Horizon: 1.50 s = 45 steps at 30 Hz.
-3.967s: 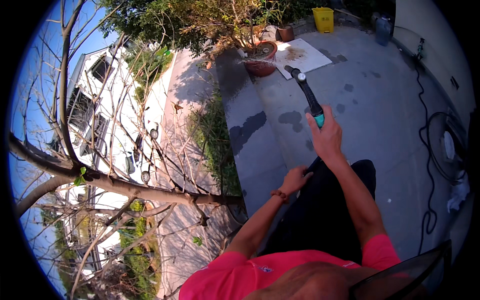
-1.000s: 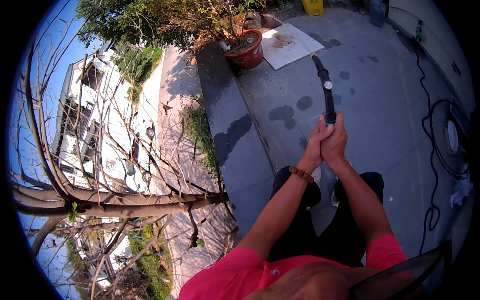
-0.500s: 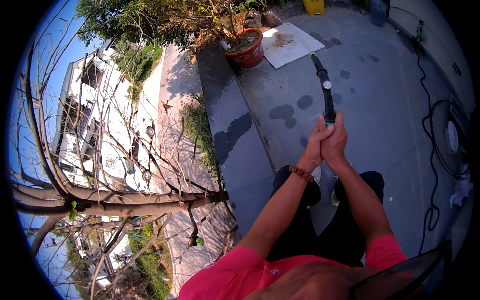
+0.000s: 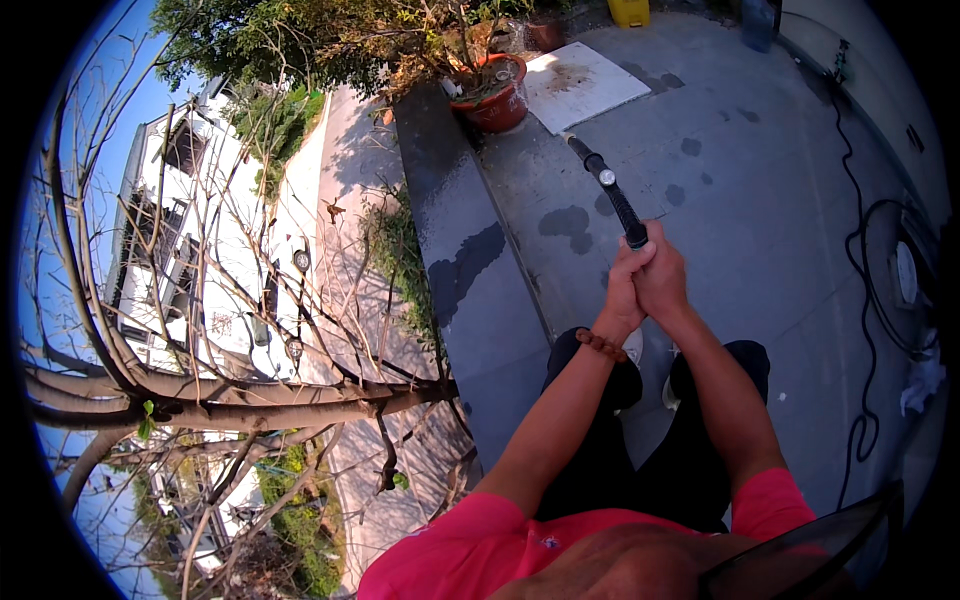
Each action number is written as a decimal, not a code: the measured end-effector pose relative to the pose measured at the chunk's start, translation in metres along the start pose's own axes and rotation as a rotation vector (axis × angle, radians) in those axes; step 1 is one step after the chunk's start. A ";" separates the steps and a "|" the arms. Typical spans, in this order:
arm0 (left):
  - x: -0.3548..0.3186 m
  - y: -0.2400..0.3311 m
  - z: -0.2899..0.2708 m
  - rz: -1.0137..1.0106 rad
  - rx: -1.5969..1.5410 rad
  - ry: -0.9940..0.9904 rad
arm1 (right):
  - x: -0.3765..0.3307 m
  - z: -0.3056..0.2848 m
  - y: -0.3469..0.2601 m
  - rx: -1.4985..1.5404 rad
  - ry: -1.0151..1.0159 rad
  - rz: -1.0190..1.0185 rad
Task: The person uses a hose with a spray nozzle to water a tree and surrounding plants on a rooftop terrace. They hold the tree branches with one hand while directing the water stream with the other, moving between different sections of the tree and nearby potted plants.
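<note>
Both my hands are wrapped round the ribbed grip of a black spray wand [image 4: 607,180], with a round silver button on its upper side and a pale brass-coloured tip. My left hand [image 4: 626,282], with a brown bead bracelet above it, presses against my right hand [image 4: 662,276]. The lower end of the grip is hidden in my palms. The wand slants forward and to the left, its tip toward a red plant pot [image 4: 496,112] and a white board [image 4: 582,88] on the floor. Whitish specks show around the pot's right side.
Dark wet patches [image 4: 568,226] mark the grey floor. A low ledge [image 4: 465,240] runs along the left, with bare branches [image 4: 300,405] beyond it. At right a black hose [image 4: 868,370] lies coiled by the wall. A yellow bin [image 4: 629,12] stands far back.
The wand's tip has swung left and a little nearer, away from the board toward the pot. My hands have shifted slightly left with it. Whitish specks now show by the pot.
</note>
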State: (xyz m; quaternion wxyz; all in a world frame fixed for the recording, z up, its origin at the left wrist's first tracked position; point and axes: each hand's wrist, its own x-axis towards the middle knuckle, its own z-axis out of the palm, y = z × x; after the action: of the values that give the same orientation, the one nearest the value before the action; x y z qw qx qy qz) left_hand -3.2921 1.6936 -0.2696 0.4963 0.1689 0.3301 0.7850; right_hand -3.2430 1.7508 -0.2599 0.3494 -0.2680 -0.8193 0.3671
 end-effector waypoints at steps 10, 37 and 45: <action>-0.001 0.002 -0.002 0.005 0.002 -0.001 | -0.004 0.007 -0.002 0.024 0.092 -0.006; -0.005 0.006 -0.004 0.009 0.024 -0.004 | -0.005 0.007 -0.012 0.040 0.031 -0.030; -0.005 0.005 -0.003 0.009 0.033 -0.002 | -0.005 0.005 -0.008 0.010 0.003 0.009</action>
State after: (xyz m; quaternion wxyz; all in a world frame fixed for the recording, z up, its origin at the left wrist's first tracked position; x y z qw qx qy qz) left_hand -3.2952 1.6869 -0.2679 0.4904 0.1793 0.3415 0.7815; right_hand -3.2452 1.7405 -0.2579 0.3502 -0.2705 -0.8158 0.3725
